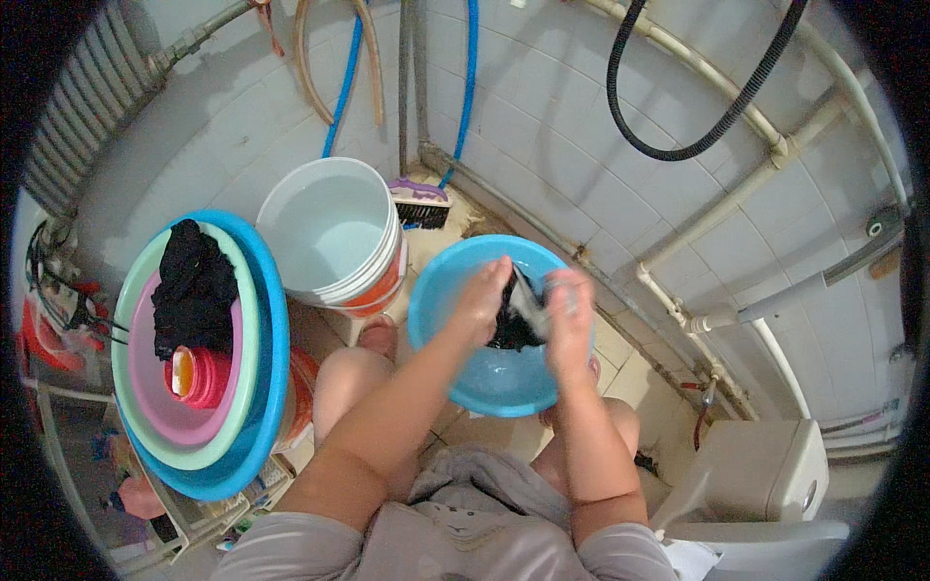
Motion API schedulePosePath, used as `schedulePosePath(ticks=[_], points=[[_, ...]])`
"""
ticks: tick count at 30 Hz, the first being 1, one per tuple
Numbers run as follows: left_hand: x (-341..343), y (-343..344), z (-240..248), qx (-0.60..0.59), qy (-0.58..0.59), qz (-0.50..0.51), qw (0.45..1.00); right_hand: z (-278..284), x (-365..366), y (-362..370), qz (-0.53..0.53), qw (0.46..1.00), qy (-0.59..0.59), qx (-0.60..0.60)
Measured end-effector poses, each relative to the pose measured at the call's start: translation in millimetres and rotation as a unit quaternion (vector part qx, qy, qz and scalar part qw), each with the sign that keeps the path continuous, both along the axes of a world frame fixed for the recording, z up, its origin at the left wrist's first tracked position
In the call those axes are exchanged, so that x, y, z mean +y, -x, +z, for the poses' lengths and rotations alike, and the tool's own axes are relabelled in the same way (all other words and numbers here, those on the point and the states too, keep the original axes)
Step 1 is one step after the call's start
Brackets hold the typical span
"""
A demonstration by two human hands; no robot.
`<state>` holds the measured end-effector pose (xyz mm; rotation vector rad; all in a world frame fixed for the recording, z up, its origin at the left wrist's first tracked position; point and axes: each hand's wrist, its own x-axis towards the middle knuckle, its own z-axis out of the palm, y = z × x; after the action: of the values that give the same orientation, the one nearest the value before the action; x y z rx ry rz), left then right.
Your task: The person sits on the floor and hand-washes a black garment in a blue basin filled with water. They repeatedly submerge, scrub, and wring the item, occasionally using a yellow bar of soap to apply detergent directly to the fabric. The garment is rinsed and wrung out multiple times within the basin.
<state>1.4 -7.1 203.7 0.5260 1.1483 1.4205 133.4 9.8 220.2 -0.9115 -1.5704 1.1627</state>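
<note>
Between my two hands is a bunched black cloth [511, 324] with a greyish-white part, held over a light blue basin [489, 385] on the floor in front of me. My left hand [481, 300] closes on the cloth's left side. On the other side, my right hand [570, 308] grips the greyish part. Both hands are blurred by motion, and the fingertips are partly hidden. Some of the black cloth hangs down into the basin.
At left, stacked pink, green and blue basins [275, 387] hold black fabric [197, 290] and a red jar [201, 378]. A white bucket [281, 198] of water and a scrub brush [421, 198] stand behind. A toilet [746, 470] is at right; a black hose [668, 153] hangs above.
</note>
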Motion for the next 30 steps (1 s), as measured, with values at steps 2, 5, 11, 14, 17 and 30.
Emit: schedulePosePath(ticks=[2,5,11,14,17,30], points=[[2,-10,-14,0.181,0.095,-0.037,0.978,-8,-25,18,0.067,0.982,-0.122,-0.131],[-5,-38,-33,-0.077,0.147,0.046,0.985,-5,-22,27,0.017,0.949,-0.177,-0.261],[-9,-51,-37,-0.239,0.044,0.049,0.969,-17,-6,22,-0.031,0.948,-0.132,-0.287],[-14,-41,-56,-0.261,0.035,0.009,0.965,-28,-3,25,-0.04,0.972,-0.088,-0.212],[-9,-36,32,-0.175,0.181,-0.007,0.968,-37,52,-10,-0.107,0.99,0.084,-0.041],[-1,-12,-34,-0.192,0.049,0.025,0.98,11,-48,31,0.174,0.95,-0.129,-0.226]])
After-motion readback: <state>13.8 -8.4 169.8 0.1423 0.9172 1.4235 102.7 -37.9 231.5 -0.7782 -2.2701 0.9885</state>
